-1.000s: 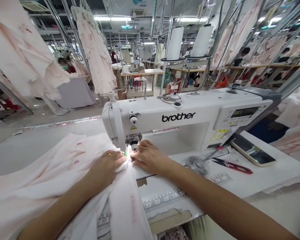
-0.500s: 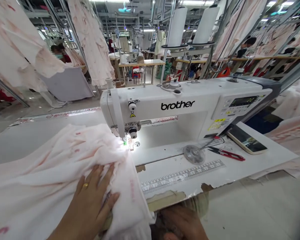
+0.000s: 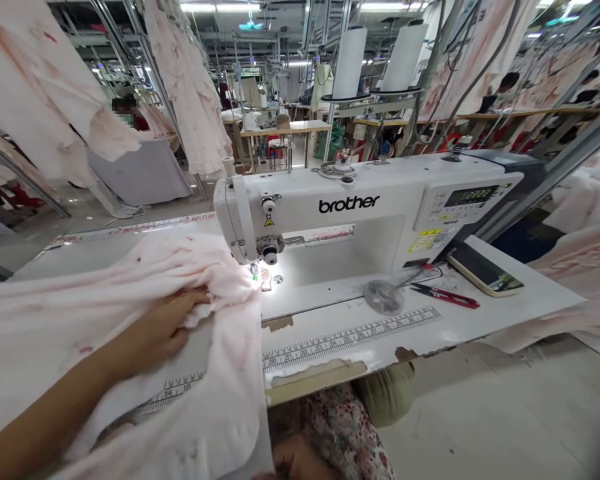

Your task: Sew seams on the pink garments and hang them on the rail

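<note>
Pale pink fabric with red marks is spread across the left of the sewing table, its bunched edge under the lit needle area of a white sewing machine. My left hand reaches in from the left, fingers bent into the bunched fabric just left of the needle and closed on a fold. Beneath that hand, a gap in the cloth shows bare tabletop and part of a printed ruler. My right hand is low at the bottom edge, below the table front; its fingers are mostly cut off and blurred.
Right of the needle lie a clear round disc, red-handled thread snips and a phone. A ruler strip runs along the table's chipped front edge. Thread cones stand behind. Hanging garments and a co-worker are farther back.
My left hand has gone from lying spread on the fabric to gripping a fold of it. The cloth has shifted, uncovering tabletop. My right hand has moved lower and left; the view has shifted slightly.
</note>
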Demonstrator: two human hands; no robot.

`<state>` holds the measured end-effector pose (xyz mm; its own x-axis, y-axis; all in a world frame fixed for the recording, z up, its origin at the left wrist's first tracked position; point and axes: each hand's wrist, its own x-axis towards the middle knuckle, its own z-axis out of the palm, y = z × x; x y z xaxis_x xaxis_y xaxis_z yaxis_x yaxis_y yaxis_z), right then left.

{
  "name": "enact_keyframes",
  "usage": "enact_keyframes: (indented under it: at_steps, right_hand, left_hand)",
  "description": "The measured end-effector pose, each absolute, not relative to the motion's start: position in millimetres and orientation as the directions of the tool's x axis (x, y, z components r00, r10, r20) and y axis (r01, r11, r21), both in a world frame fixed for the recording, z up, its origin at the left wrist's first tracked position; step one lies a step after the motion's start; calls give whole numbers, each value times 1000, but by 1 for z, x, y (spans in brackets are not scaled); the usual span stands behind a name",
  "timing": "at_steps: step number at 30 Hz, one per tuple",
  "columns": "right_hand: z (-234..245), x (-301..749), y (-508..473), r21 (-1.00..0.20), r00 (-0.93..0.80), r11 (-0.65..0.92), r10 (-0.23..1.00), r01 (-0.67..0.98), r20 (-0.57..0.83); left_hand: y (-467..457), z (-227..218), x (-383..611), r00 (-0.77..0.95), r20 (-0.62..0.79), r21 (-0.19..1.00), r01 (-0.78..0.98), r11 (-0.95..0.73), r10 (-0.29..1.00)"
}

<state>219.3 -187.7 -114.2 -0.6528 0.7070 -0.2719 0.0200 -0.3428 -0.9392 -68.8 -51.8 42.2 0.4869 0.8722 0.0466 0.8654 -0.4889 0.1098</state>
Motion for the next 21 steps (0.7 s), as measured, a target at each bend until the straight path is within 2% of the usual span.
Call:
enact_keyframes:
  at_steps: [3, 7, 9, 11, 12, 15, 21]
  right_hand:
    - [-115, 232, -188, -950, -492, -270, 813, 155, -311]
    - [-100, 240, -187, -979, -408, -112, 896, 168, -173]
    - [-89, 238, -187, -987, -405, -79, 905, 141, -130]
    - [-78, 232, -185, -993, -427, -89, 897, 73, -111]
    - [-72, 228, -184, -994, -435, -105, 894, 30, -107]
    - [-56, 218, -181, -987, -426, -137, 900, -85, -89]
    - [-48, 213, -178, -982, -321, -138, 943, -130, -90]
  left_hand:
    - [-80, 36, -81, 368, 133, 14, 928, -373, 920]
    - [-122, 38, -95, 285, 271, -167, 955, -247, 919]
    - [-144, 42, -89, 309, 345, -198, 947, -253, 886]
    - [-164, 40, -69, 385, 380, -170, 923, -346, 841]
    - [-171, 37, -56, 474, 388, -161, 879, -448, 790]
    - [-183, 18, -13, 613, 424, -154, 774, -614, 667]
    - [-181, -4, 15, 440, 458, 31, 861, -508, 772]
